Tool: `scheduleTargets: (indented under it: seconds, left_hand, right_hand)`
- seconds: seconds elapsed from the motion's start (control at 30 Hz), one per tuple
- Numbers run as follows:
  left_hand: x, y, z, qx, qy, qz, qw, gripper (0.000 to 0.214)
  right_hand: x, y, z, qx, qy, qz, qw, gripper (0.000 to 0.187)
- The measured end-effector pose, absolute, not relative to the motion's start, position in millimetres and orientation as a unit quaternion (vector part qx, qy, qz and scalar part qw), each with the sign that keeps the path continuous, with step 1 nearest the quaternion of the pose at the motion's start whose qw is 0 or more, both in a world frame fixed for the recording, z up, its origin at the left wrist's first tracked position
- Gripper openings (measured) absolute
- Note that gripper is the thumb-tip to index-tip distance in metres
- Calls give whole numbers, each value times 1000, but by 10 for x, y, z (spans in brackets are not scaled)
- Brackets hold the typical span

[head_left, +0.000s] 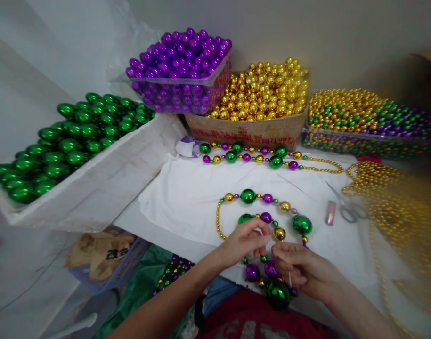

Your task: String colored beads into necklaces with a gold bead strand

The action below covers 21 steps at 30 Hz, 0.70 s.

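Observation:
A bead necklace (268, 212) of green, purple and gold beads lies looped on a white cloth (187, 197) in front of me. My left hand (245, 240) pinches the strand near a gold bead, fingers closed. My right hand (300, 266) is closed on the strand's thin thread just right of it, above a large green bead (278, 293) and purple beads at the table's near edge. The two hands almost touch.
A second finished necklace (268, 157) lies farther back. Boxes hold green beads (70, 141), purple beads (182, 66), gold beads (264, 92) and mixed strands (367, 120). Scissors (345, 205) and a small lighter (330, 213) lie at right beside piled gold strands (395, 202).

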<state>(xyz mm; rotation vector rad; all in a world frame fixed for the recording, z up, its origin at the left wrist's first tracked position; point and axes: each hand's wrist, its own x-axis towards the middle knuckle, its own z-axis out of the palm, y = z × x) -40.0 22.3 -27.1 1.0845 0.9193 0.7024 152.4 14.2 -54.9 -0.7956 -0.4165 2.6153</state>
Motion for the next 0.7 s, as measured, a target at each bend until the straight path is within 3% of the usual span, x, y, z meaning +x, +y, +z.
scheduleTargets:
  seconds: [0.1,0.2,0.47,0.53,0.7]
  left_hand:
    - [-393,171,-202,600,399,327,611,8]
    - [-365,133,-173,665,408,317,539,16]
    - [-300,113,-147,717,409,270,496,8]
    - [-308,137,-186,679,410,289,536,5]
    - [-391,266,-340,321,359,345,806,27]
  right_hand:
    - [1533,129,-538,-275,-65,935,212,23]
    - [1523,119,-524,-284,-30,929,235,22]
    - [1505,89,-560,-339,-4,899,278,26]
    - [1506,85,-555,-345,-5,895,284,27]
    - [1497,69,-488,-308,-26,909,278,25]
